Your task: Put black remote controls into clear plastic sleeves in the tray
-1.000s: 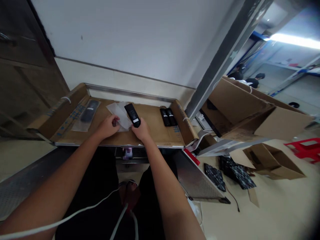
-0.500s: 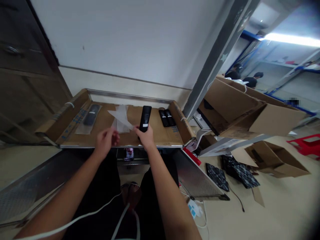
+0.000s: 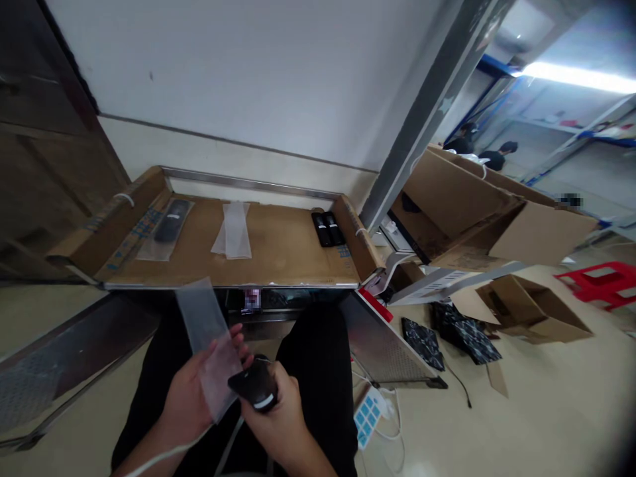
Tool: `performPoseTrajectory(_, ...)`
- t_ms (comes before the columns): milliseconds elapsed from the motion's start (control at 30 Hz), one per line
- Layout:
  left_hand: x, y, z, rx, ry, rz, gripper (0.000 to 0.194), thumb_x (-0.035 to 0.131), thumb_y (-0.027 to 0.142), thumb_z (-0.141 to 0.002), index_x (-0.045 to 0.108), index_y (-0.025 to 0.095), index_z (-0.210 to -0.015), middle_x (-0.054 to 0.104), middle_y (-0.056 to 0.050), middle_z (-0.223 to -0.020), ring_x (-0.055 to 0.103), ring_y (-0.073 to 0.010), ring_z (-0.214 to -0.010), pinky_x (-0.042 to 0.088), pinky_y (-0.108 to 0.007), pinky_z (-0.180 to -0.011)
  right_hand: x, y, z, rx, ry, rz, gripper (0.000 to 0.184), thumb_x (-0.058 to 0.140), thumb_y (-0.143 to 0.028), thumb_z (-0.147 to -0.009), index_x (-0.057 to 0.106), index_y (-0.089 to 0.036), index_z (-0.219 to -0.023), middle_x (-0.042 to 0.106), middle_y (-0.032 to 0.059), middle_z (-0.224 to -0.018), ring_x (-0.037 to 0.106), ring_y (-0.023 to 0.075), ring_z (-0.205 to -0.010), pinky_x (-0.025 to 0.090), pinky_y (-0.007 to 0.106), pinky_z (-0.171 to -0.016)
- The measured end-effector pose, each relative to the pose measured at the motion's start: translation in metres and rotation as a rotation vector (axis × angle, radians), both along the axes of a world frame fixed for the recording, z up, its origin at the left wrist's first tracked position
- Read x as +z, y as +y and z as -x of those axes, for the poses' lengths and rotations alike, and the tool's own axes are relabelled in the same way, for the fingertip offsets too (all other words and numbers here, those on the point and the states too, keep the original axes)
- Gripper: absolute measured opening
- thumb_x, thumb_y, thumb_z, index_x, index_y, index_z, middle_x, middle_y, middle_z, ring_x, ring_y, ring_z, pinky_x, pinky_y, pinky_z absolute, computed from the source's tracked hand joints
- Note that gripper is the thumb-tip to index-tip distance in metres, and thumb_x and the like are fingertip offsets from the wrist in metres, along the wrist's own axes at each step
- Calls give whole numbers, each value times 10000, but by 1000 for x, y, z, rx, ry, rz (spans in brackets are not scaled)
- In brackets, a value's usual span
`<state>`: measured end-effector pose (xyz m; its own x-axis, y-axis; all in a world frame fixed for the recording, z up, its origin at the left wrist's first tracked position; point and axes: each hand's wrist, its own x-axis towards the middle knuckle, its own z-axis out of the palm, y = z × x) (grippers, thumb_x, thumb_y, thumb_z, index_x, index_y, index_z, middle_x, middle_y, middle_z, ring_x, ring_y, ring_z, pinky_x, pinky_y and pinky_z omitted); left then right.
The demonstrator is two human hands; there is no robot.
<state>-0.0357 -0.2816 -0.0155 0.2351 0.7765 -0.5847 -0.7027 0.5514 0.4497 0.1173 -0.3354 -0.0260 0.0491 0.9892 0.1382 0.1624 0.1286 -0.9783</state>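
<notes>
Over my lap, my left hand (image 3: 185,396) holds a frosted clear plastic bag (image 3: 203,318) that lies across the palm and fingers, its far end sticking up. Close beside it, my right hand (image 3: 285,417) grips a black remote control (image 3: 254,384) with a small white label, its tip at the bag's edge. On the cardboard-lined table (image 3: 283,262), a few more plastic bags (image 3: 236,232) lie overlapped. A bagged remote control (image 3: 171,222) rests at the left. Two bare black remotes (image 3: 328,229) lie side by side at the right.
Cardboard walls (image 3: 358,242) edge the table. A phone-like screen (image 3: 252,301) sits below its front edge. Open cardboard boxes (image 3: 467,205) stand at the right, with black patterned bags (image 3: 464,334) and a power strip (image 3: 368,417) on the floor. Other people (image 3: 497,156) are far back.
My left hand has picked up a plastic bag. Both hands have drawn back from the table to above my lap, the right one bringing the remote control, now tilted toward the bag.
</notes>
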Motion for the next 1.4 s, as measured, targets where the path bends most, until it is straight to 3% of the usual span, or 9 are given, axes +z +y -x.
performPoseTrajectory(167,-27,-24,-8,99,19,105,251,654,190,-828,754,276,-1041,758,-54,-988,745,-216,-870,629,-333,-829,-12,-11,-5,13,-48,-50,279,644,-88,-644,594,-273,-846,713,-39,-765,655,157,-621,497,230,-562)
performPoseTrajectory(333,-20,-8,-25,101,-57,125,199,615,148,-862,738,241,-988,730,-46,-878,730,-192,-772,629,-321,-749,-23,-14,-6,-86,-101,-54,235,663,-123,-675,592,-274,-839,665,-53,-671,589,146,-523,463,234,-494)
performPoseTrajectory(467,-15,10,-40,87,-113,148,141,614,119,-863,709,214,-907,697,-29,-797,707,-164,-696,618,-293,-709,-26,-10,-10,-171,-119,-63,211,665,-157,-731,619,-275,-900,702,-26,-745,651,167,-595,527,258,-557)
performPoseTrajectory(633,-35,22,-53,19,-170,136,82,645,127,-890,693,192,-879,680,-33,-759,692,-158,-681,607,-281,-694,-30,-1,-20,-137,-239,-130,309,620,-118,-742,645,-271,-1009,773,4,-901,743,184,-742,576,267,-674)
performPoseTrajectory(767,-56,25,-55,20,-235,159,107,590,117,-937,679,148,-888,658,-36,-733,675,-151,-655,596,-284,-667,-44,3,-22,-131,-397,-263,200,594,-134,-764,631,-246,-926,750,-2,-773,714,169,-628,535,242,-595)
performPoseTrajectory(1000,-59,31,-49,64,-260,181,192,508,185,-1011,660,108,-923,654,-49,-750,667,-151,-646,591,-286,-658,-54,3,-19,-148,-487,-464,124,545,-147,-872,608,-229,-941,759,31,-833,721,168,-670,534,253,-627)
performPoseTrajectory(1267,-49,48,-40,123,-186,149,227,498,230,-1024,662,94,-946,669,-65,-770,675,-170,-679,604,-327,-706,-44,-2,-24,-176,-254,-238,268,654,-122,-778,655,-240,-1018,762,16,-876,737,167,-724,565,235,-667)
performPoseTrajectory(1400,-46,61,-36,141,-195,92,275,442,211,-1040,666,93,-932,661,-68,-764,673,-174,-688,604,-349,-750,-45,-5,-26,-302,-175,-116,151,716,-203,-809,664,-214,-950,753,37,-817,723,178,-676,565,242,-629)
